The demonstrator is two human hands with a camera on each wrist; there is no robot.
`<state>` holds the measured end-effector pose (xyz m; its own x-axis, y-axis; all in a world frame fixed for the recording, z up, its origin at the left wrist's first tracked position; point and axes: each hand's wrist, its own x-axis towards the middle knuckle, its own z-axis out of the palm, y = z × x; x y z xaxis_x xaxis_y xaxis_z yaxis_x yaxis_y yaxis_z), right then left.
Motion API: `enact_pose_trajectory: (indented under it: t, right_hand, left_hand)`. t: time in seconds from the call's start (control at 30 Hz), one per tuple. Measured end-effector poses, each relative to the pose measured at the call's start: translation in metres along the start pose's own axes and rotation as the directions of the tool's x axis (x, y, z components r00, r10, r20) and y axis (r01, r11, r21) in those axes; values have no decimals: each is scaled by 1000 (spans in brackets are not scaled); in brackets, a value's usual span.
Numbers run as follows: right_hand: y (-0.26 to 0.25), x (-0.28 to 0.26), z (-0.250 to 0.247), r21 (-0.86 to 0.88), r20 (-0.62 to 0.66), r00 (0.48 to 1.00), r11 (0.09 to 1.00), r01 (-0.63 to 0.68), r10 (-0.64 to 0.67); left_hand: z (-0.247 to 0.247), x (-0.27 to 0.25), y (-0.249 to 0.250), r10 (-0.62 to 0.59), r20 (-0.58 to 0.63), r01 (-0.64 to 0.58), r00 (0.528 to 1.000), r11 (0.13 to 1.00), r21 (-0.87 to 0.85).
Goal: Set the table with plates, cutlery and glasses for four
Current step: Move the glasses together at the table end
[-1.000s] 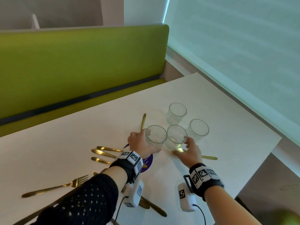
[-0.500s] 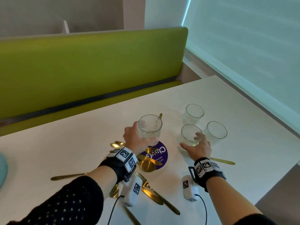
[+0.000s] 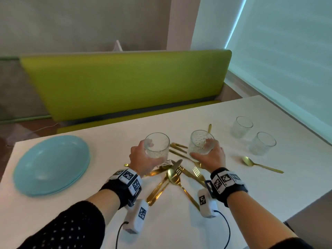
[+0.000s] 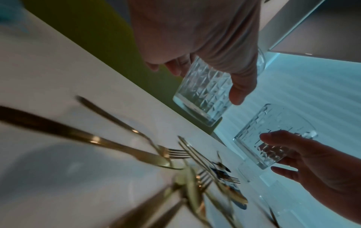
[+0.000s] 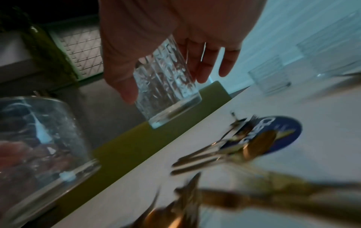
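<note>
My left hand point(image 3: 142, 159) grips a clear patterned glass point(image 3: 157, 147) lifted above the white table point(image 3: 269, 191); the left wrist view shows the same glass point(image 4: 203, 94) in my fingers. My right hand point(image 3: 210, 155) holds a second glass point(image 3: 200, 142), also raised point(image 5: 168, 86). Two more glasses point(image 3: 241, 126) point(image 3: 262, 142) stand at the right. A heap of gold cutlery point(image 3: 172, 178) lies below both hands, over a purple coaster point(image 5: 273, 135). A lone gold spoon point(image 3: 258, 165) lies to the right. Light blue plates point(image 3: 52, 166) are stacked at the left.
A green bench point(image 3: 125, 83) runs along the table's far side. A frosted window wall point(image 3: 287, 51) closes the right side. The table's right edge point(image 3: 305, 200) drops off near my right forearm.
Both hands have lifted their glasses off the table and carried them left, away from the two remaining glasses. The view has swung left, bringing the blue plates into sight.
</note>
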<state>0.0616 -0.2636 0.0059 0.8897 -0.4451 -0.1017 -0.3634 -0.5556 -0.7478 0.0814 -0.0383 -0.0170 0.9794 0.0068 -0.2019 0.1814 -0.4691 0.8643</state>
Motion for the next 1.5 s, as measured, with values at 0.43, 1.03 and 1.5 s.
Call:
enact_pose_trajectory:
  t: [0.43,1.03,1.5]
  right_hand:
    - [-86,-171,188,-11,403,905,988,154,-136]
    - [-114,-229,273,-33,502,854,984,177,-137]
    - [-124,-224,299,-16,479,871,991,133,-110]
  left_hand:
    - [-179,-110,-161,-185,-327,187,927,982,-25]
    - [-231,-129,-225,-314,-357,314,879,947,-61]
    - [-239,-94,-257,-335,-338,364,879,931,25]
